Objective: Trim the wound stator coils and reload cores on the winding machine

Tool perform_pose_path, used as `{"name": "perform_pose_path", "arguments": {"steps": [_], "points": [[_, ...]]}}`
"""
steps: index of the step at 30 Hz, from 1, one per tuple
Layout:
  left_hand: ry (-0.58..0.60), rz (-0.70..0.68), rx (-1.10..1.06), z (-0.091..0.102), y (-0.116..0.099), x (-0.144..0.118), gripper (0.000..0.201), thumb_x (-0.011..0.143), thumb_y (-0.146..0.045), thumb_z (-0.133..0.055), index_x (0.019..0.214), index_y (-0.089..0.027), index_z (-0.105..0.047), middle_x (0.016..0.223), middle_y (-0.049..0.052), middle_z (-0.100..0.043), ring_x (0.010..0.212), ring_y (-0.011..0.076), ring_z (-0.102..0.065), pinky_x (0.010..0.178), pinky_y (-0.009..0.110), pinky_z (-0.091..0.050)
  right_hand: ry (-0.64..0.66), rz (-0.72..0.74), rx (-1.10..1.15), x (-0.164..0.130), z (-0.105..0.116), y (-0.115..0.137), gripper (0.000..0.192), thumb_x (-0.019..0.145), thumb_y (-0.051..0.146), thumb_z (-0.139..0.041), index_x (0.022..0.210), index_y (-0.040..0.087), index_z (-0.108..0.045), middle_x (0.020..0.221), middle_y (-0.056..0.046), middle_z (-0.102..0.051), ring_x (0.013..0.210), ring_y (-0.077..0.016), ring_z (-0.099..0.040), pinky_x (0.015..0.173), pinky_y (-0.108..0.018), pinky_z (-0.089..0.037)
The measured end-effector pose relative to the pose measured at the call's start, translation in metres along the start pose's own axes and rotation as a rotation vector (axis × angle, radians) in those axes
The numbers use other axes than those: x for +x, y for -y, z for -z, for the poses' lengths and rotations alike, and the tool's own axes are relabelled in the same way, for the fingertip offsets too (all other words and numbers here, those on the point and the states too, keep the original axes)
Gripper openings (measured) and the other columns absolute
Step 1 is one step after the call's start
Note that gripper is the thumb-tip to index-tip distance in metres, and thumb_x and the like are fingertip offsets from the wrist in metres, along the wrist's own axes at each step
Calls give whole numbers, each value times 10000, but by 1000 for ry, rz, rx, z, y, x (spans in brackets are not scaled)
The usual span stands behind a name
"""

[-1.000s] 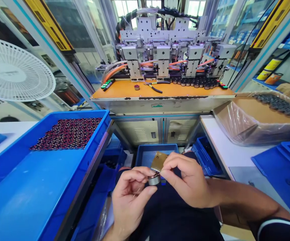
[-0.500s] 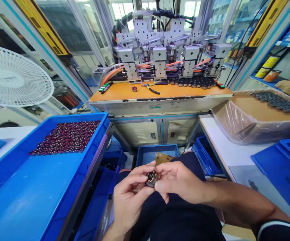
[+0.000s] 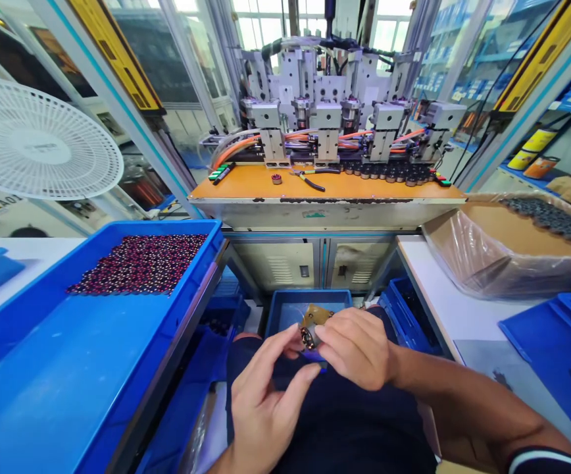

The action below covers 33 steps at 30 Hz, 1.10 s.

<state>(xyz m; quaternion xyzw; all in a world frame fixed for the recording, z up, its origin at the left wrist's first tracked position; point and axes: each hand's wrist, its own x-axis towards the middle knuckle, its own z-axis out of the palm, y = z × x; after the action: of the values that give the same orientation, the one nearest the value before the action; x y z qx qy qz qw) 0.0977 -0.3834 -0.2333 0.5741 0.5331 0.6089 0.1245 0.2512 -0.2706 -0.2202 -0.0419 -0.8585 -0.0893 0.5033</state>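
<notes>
A small ring-shaped motor stator with copper windings (image 3: 308, 338) is held above my lap, its open face tipped toward the left. My right hand (image 3: 357, 345) pinches it from the right side, fingers curled. My left hand (image 3: 273, 388) is beside it, thumb spread well away from the fingers. Its fingertips come close to the stator's left edge; whether they touch it I cannot tell. Beyond the hands, a blue bin (image 3: 285, 306) on the floor holds a brown piece of card (image 3: 318, 313) with small parts on it.
A blue tray (image 3: 93, 395) at left carries rows of wound stators (image 3: 142, 263). Ahead, a machine (image 3: 327, 118) stands over an orange bench (image 3: 236, 187) with pliers (image 3: 312, 182), one stator (image 3: 276, 178) and a row of dark parts (image 3: 394, 172). A plastic-lined carton (image 3: 493, 263) sits right; a white fan (image 3: 43, 141) left.
My left thumb has come off the stator and spread away. The right hand has turned and lifted the stator slightly away from me, tilting it. The camera view has shifted a little.
</notes>
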Motion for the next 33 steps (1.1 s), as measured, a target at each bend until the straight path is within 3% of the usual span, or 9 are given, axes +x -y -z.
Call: {"name": "perform_pose_path", "arguments": {"steps": [4,9,12,14,19,25,27,30,33], "points": [[62,16,22,2,-9,11,370,797,-162,-749,1153,-241,-691,968,34,-752,752,147,-691,738,260,-593,12,31,53,2,2,6,207,869,89,-563,1072,69,-599,796,-108,-674,724,-203,-652,604,-325,-547],[97,-41,14,6,-5,17,366,794,-99,-736,1123,-257,-707,1049,35,-762,922,169,-704,841,267,-579,24,-320,373,12,9,18,262,861,209,-644,1110,144,-592,857,-82,-682,766,-170,-649,647,-281,-550],[111,-50,-14,9,-6,18,366,781,-70,-736,1094,-260,-727,1055,34,-761,945,167,-705,842,250,-581,-4,-391,530,20,12,21,142,894,216,-649,1020,151,-639,826,-68,-670,739,-140,-637,639,-240,-530],[123,30,-84,9,-9,19,320,782,-82,-738,1045,-264,-745,1042,34,-762,922,159,-714,772,214,-594,-20,-443,602,24,12,23,52,903,136,-626,941,153,-657,788,-53,-660,709,-118,-622,635,-218,-519],[147,231,-336,9,-12,19,266,777,-117,-754,989,-279,-759,1049,45,-759,928,182,-730,717,226,-619,-51,-594,710,24,11,28,50,882,121,-641,889,160,-670,749,-35,-653,677,-117,-600,606,-231,-508],[108,105,-165,21,-6,22,286,783,-72,-721,1009,-245,-736,1068,73,-741,973,209,-715,739,258,-611,72,-837,711,18,41,10,144,885,142,-625,745,176,-632,685,-12,-623,629,-118,-580,580,-248,-489],[148,19,-46,28,-6,25,304,782,-61,-711,1028,-240,-720,1081,77,-732,962,212,-715,756,277,-603,103,-770,601,22,56,0,103,890,143,-610,808,191,-649,720,-22,-634,661,-135,-601,586,-263,-499],[250,-126,111,32,-10,32,304,783,-72,-704,1043,-229,-700,1085,82,-734,962,218,-720,828,308,-590,235,-310,346,40,67,-9,117,905,178,-605,985,227,-676,811,-41,-674,679,-147,-599,569,-285,-477],[320,-234,173,31,-15,37,278,799,-101,-686,1048,-224,-692,1071,83,-746,969,221,-728,844,301,-591,379,55,238,59,61,-13,109,926,228,-586,962,248,-687,840,-27,-691,595,-127,-532,472,-286,-388]]}}
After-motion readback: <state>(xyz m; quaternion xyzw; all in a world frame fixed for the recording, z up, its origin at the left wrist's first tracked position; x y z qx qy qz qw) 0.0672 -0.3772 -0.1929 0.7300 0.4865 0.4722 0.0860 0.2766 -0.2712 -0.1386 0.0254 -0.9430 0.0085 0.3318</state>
